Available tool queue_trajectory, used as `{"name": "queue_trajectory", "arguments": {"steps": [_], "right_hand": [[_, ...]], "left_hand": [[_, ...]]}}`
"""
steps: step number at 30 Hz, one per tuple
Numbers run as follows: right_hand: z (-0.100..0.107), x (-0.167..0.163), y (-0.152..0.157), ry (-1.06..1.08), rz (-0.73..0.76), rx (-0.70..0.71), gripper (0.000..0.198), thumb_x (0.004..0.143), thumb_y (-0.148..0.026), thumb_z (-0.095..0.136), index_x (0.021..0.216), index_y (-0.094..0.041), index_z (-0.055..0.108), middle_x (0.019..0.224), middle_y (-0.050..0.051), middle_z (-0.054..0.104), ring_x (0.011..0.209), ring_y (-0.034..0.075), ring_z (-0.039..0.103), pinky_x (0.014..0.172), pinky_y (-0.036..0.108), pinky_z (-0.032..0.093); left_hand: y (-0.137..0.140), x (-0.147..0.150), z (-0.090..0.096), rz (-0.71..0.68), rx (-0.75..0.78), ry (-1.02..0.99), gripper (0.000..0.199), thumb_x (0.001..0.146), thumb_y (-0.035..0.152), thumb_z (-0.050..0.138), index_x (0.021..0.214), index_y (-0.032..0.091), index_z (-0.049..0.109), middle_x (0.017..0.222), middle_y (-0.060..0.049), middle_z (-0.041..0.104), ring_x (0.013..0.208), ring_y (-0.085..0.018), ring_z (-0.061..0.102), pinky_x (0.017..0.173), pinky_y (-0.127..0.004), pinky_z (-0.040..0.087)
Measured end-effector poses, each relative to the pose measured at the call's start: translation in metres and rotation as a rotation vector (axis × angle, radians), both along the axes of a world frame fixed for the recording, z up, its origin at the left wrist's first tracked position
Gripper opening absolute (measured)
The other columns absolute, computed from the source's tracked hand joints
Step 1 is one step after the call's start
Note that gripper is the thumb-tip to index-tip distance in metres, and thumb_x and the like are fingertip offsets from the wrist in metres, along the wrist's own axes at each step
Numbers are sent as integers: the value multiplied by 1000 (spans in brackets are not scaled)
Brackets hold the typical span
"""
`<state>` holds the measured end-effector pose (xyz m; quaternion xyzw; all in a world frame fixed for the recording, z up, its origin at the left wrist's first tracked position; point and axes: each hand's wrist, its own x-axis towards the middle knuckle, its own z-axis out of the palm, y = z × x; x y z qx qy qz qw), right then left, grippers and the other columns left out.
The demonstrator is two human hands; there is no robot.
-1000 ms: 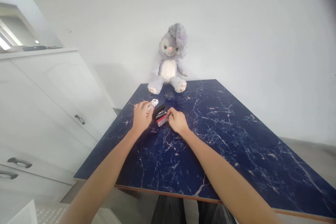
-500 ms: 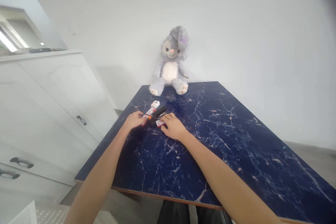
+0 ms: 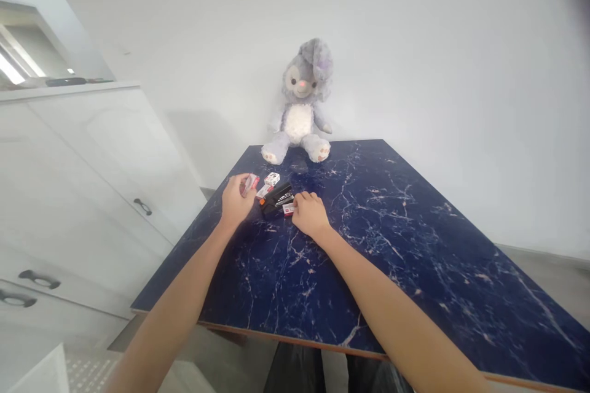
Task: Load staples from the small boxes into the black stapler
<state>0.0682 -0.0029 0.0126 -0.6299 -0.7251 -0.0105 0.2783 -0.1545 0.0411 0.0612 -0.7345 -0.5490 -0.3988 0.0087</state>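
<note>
My left hand (image 3: pixel 236 202) is closed on a small red-and-white box (image 3: pixel 251 182), tilted and raised at the left of the group of objects. Fingers bent, my right hand (image 3: pixel 310 214) grips the right end of another small red-and-white box (image 3: pixel 288 209) low on the table. Between the hands lies a black stapler (image 3: pixel 278 194) with an orange part at its left end; its lower side is crowded by other dark shapes I cannot separate. Just behind it sit a white patterned box (image 3: pixel 271 178) and one more red-and-white box (image 3: pixel 264 191).
The dark blue marble-patterned table (image 3: pixel 369 245) stands against a white wall. A grey plush rabbit (image 3: pixel 299 107) sits at its far edge. White cabinets (image 3: pixel 92 166) with dark handles flank the left side.
My left hand has lifted its red-and-white box up and away from the stapler. My right hand has shifted slightly right along with its box.
</note>
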Motion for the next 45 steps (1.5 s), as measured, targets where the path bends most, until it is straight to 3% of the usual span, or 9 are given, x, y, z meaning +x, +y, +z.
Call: {"name": "queue_trajectory", "arguments": {"steps": [6,10,18,22,29,34,37,42,45], "right_hand": [[-2,8,0,67,-148,-12,18,89,-17,50,101,-19,64,110,16,63,108,32,47,90,44,36],[-4,11,0,86,-170,16,17,89,-17,50,99,-19,64,106,15,66,114,33,45,99,47,31],[-7,11,1,89,-105,21,16,86,-17,53,97,-19,63,104,13,67,107,31,48,100,45,32],[-5,9,0,78,-31,16,15,85,-19,53,97,-20,62,104,11,67,106,29,49,97,43,36],[-2,7,2,187,137,-4,22,82,-23,59,104,-22,63,101,7,71,107,26,55,97,38,41],[3,17,54,638,-27,-85,35,86,-19,47,116,-20,64,115,6,71,107,19,63,99,32,44],[13,13,96,828,110,-184,39,93,-26,38,117,-19,68,126,7,68,112,18,62,103,33,43],[31,-12,148,825,375,-397,45,99,-36,36,128,-18,65,133,9,65,118,21,61,102,38,44],[34,-18,167,632,508,-470,39,96,-34,46,121,-17,70,130,9,67,121,24,59,108,38,39]], "left_hand": [[-21,20,-2,-461,-132,289,48,80,42,60,125,24,61,105,-9,67,102,-28,58,99,-44,44],[-16,22,-11,-588,-142,419,32,78,51,66,95,25,72,104,-9,67,101,-28,58,102,-45,42],[22,11,-30,-86,-63,79,36,98,33,41,121,22,66,128,-9,65,123,-26,55,111,-44,37],[37,3,-34,-150,-257,107,35,98,36,43,111,23,73,122,-6,71,116,-25,63,106,-38,43],[39,-4,-35,-156,-308,78,37,98,38,42,109,26,75,117,-4,74,111,-24,66,102,-35,46],[36,-3,-33,-216,-402,120,51,103,45,28,125,28,69,130,-2,68,125,-25,57,110,-41,39],[33,-5,-31,-238,-404,116,58,103,48,22,123,23,71,122,-5,72,119,-25,60,106,-39,42],[26,-12,-24,-316,-311,210,58,103,48,24,107,22,76,122,-7,71,116,-27,61,108,-41,40],[20,-16,-19,-460,-347,244,57,96,61,42,135,24,62,154,-8,46,141,-32,40,117,-47,29]]}}
